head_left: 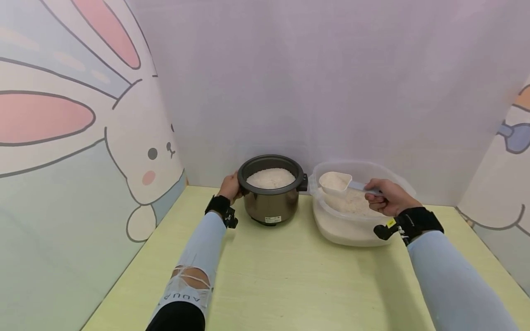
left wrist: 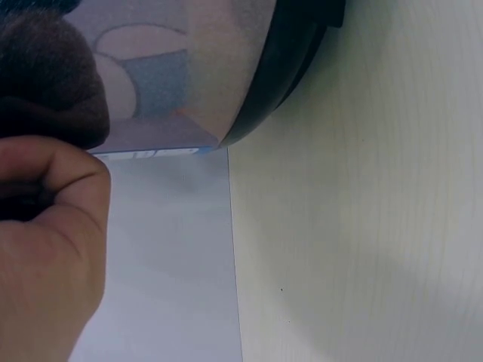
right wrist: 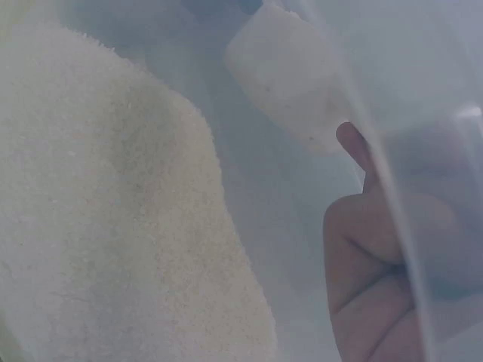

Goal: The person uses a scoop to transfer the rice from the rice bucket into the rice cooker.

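My left hand (head_left: 229, 188) grips the left side of a brown metallic rice cooker (head_left: 271, 206) with a black rim. White rice (head_left: 271, 178) fills much of it. In the left wrist view, the curled fingers of my left hand (left wrist: 56, 241) are beside the cooker's shiny side (left wrist: 219, 60). Pinched by its handle in my right hand (head_left: 389, 197) is a white scoop (head_left: 333, 190) heaped with rice, held over a translucent plastic container (head_left: 372, 166). Loose rice (head_left: 352, 203) lies inside that container. The right wrist view shows the scoop (right wrist: 290, 83) through the container's wall.
Both vessels stand on a pale yellow table (head_left: 290, 276), close to a plain light wall (head_left: 310, 92). A side panel with a cartoon rabbit (head_left: 132, 151) rises on the left, and another printed panel (head_left: 492, 193) on the right.
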The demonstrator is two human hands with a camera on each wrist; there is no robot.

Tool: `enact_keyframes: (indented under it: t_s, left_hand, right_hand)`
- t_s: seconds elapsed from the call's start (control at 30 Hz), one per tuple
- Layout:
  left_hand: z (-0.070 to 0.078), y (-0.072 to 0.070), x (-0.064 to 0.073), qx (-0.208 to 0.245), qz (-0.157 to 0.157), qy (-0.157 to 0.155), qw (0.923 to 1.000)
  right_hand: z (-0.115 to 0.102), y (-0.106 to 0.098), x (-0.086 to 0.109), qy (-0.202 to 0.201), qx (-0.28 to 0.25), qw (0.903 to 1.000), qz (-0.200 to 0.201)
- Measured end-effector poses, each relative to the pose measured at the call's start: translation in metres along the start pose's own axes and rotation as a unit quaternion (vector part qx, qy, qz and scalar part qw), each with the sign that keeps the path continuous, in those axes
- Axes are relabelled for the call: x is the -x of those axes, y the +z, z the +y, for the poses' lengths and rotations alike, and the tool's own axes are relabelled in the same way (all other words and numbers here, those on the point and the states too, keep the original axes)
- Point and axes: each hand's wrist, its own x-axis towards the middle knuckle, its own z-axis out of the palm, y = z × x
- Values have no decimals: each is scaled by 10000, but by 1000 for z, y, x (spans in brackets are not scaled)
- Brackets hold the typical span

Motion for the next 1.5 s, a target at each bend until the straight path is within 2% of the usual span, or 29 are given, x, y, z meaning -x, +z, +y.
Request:
enact_keyframes:
  t_s: [0.2, 0.37, 0.53, 0.6, 0.73, 1.0, 1.13, 1.37, 1.5]
  left_hand:
    - [12, 4, 13, 76, 8, -114, 9999]
    - [18, 4, 14, 52, 12, -180, 9998]
    - [20, 4, 15, 12, 77, -165, 9998]
    - [13, 3, 9, 4, 92, -119, 9999]
    - [5, 4, 4, 27, 116, -72, 9999]
    - [16, 4, 8, 70, 48, -301, 9995]
    - [20, 3, 13, 85, -40, -294, 9995]
    - [18, 4, 11, 175, -28, -305, 9994]
    - [11, 5, 5, 205, 40, -216, 9995]
  right_hand:
    - [-4, 0, 5, -174, -356, 9991, 120]
    - [-10, 3, 9, -344, -948, 9948, 158]
    - [-18, 12, 7, -493, -1256, 9908, 139]
    - [-22, 18, 5, -538, -1298, 9899, 188]
    - [-32, 35, 1, -576, -1371, 9884, 316]
    - [-49, 80, -14, -561, -1036, 9917, 517]
    - [-50, 100, -25, -578, -1067, 9914, 494]
    - [-46, 123, -44, -698, -758, 9932, 540]
    - [-40, 133, -53, -783, -510, 9934, 663]
